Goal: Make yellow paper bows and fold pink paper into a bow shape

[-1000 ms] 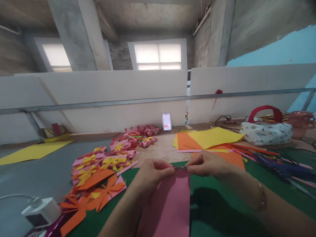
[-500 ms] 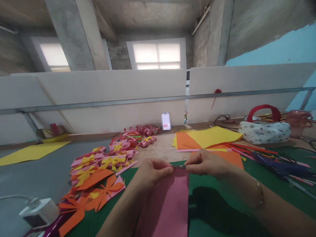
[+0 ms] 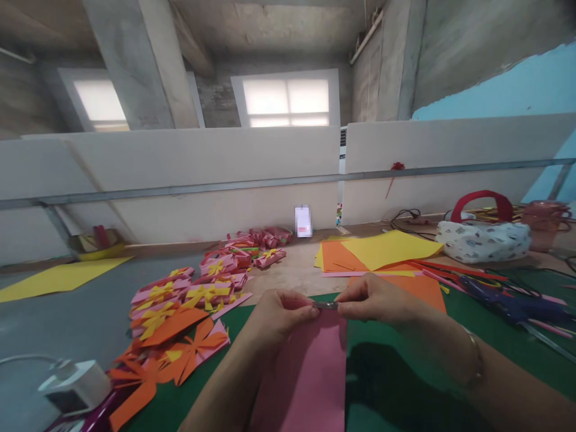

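A long sheet of pink paper [image 3: 310, 372] lies lengthwise in front of me on the green mat [image 3: 382, 396]. At its far edge is a short, thin silvery metal piece [image 3: 326, 305], set crosswise. My left hand [image 3: 285, 309] is closed in a pinch at the left end of this piece, with the paper's far edge right under the fingers. The right end is pinched between thumb and forefinger of my right hand [image 3: 371, 300]. The fingers cover both ends of the piece, so its exact kind is hidden.
Left are pink bundles with yellow bows [image 3: 207, 294], orange paper flowers [image 3: 193, 345] and a white charger [image 3: 74, 387]. Yellow sheets [image 3: 391, 249] and orange paper [image 3: 405, 291] lie beyond my right hand. A blue glue gun [image 3: 504, 303], patterned bag [image 3: 483, 240] and phone [image 3: 303, 221] are there too.
Both hands stay at the paper's far edge with almost no movement. The silvery piece seems slightly turned between the fingers. The view has shifted a little.
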Tool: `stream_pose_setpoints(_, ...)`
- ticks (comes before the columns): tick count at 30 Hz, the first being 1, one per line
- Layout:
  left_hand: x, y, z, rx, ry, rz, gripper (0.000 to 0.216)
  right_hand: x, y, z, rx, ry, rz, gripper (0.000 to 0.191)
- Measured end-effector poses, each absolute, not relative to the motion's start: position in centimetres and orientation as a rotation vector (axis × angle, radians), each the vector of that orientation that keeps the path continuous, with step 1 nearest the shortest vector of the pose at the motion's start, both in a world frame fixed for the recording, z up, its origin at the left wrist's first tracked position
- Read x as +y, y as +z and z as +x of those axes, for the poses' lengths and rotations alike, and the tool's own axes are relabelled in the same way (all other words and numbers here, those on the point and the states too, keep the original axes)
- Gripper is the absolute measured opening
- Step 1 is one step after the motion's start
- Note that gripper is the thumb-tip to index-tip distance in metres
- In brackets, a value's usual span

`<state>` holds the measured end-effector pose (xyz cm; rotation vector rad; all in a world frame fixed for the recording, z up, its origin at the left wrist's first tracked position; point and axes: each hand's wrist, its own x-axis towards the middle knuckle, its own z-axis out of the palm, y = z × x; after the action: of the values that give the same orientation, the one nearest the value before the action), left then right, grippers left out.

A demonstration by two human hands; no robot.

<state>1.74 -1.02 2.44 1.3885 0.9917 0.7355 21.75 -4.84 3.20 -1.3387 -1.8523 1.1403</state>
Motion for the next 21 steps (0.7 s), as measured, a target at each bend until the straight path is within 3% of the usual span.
stream_pose_setpoints(21, -0.8, 1.9, 1.9, 1.01, 0.7, 1.362, 0.029, -4.9, 3.0, 21.2, -1.819, 1.129, -1.32, 0.017)
